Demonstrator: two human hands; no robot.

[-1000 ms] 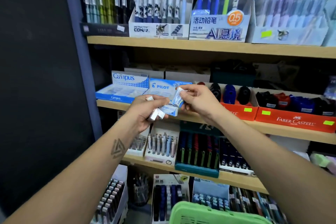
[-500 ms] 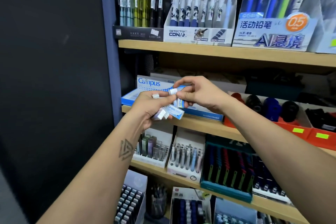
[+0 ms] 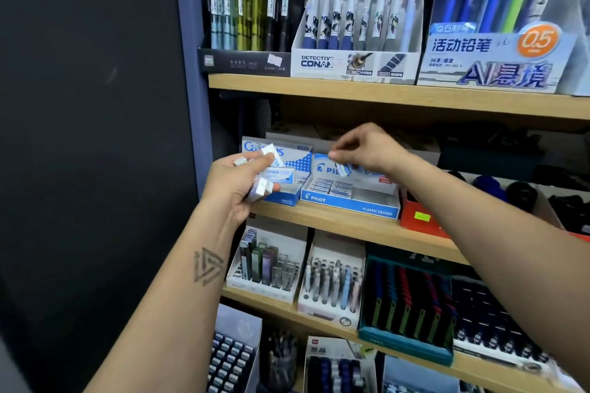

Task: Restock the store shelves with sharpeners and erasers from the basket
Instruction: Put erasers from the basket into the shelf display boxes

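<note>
My left hand [image 3: 234, 183] grips a bunch of small blue-and-white erasers [image 3: 274, 174] in front of the Campus eraser box [image 3: 287, 198] on the middle shelf. To its right, my right hand [image 3: 367, 148] pinches a single eraser [image 3: 344, 168] over the open blue Pilot eraser box [image 3: 351, 201], which holds several erasers lying flat. Dark sharpeners [image 3: 520, 195] sit in a red tray [image 3: 418, 217] further right on the same shelf. The basket is out of view.
Pen and pencil display boxes [image 3: 354, 64] line the top shelf above the hands. Lead cases and pen racks [image 3: 332, 281] fill the lower shelves. A dark panel [image 3: 95, 137] and a blue post [image 3: 190, 73] bound the shelving on the left.
My right hand has pulled one eraser away from the bunch and moved right, over the Pilot box. The view has shifted left and the green basket has dropped out of sight.
</note>
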